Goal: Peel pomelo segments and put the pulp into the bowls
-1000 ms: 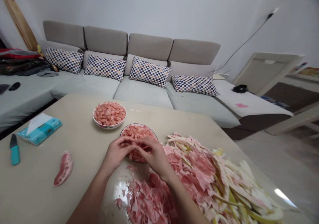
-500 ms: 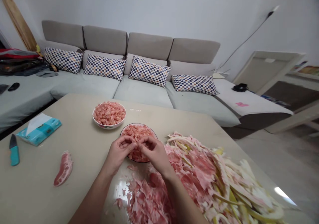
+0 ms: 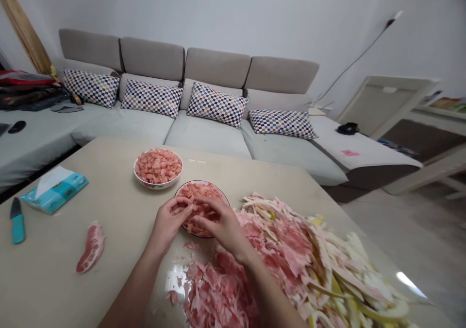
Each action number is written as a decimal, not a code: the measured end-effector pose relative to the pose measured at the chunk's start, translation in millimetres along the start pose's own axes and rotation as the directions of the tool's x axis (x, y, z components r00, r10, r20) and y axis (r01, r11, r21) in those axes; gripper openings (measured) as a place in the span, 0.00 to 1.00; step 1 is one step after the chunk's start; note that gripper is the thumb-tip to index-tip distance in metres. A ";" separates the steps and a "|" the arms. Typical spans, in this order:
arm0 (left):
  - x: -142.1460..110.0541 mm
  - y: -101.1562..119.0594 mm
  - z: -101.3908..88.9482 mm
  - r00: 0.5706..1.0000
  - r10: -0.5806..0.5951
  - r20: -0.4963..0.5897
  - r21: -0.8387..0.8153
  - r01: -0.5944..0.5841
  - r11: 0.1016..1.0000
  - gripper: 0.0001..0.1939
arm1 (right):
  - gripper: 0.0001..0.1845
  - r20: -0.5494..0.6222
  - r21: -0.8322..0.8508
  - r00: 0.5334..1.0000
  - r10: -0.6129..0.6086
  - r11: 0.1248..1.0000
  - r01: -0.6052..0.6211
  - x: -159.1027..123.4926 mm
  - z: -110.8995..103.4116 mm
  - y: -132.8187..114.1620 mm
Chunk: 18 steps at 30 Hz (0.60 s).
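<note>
Sofa cushions (image 3: pixel 151 99) are navy-checked, the pomelo pulp (image 3: pixel 158 166) salmon pink.

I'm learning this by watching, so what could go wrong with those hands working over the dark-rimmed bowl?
The left hand and right hand work directly above the dark-rimmed bowl, so pink citrus pulp might spill onto the table. The heap of peel scraps lies right beside that bowl, so scraps could get mixed into the pulp.

Glossy ceramic plate (image 3: pixel 199 181), matt cloth sofa (image 3: pixel 207 141)
</note>
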State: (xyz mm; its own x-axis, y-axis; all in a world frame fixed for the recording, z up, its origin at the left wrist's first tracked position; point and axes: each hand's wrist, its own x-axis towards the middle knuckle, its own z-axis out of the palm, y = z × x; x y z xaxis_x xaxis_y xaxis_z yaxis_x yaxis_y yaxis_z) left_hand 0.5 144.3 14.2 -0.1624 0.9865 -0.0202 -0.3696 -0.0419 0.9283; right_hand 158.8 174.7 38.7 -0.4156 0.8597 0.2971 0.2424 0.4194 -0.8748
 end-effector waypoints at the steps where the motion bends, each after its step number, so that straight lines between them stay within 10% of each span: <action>1: 0.0 0.4 1.1 1.000 -0.003 0.006 0.006 0.003 1.000 0.12 | 0.15 -0.020 -0.021 0.999 -0.036 0.999 0.036 0.0 2.4 -0.1; 5: 0.0 0.9 3.3 1.000 -0.021 0.014 0.006 0.021 1.000 0.11 | 0.04 -0.088 0.090 0.996 0.014 0.996 -0.006 1.4 4.8 3.7; 18: -6.9 1.6 10.0 0.989 -0.138 0.048 -0.180 0.145 0.973 0.13 | 0.15 0.025 0.523 0.974 0.227 0.827 -0.206 2.0 10.2 10.1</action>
State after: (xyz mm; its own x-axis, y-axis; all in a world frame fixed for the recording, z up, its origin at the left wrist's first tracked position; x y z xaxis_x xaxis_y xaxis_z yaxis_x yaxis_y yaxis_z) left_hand 10.2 139.0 19.6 -0.0659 0.9893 -0.1305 -0.5477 0.0735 0.8334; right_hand 151.5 177.7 26.5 -0.3718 0.9248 0.0811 -0.1721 0.0172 -0.9849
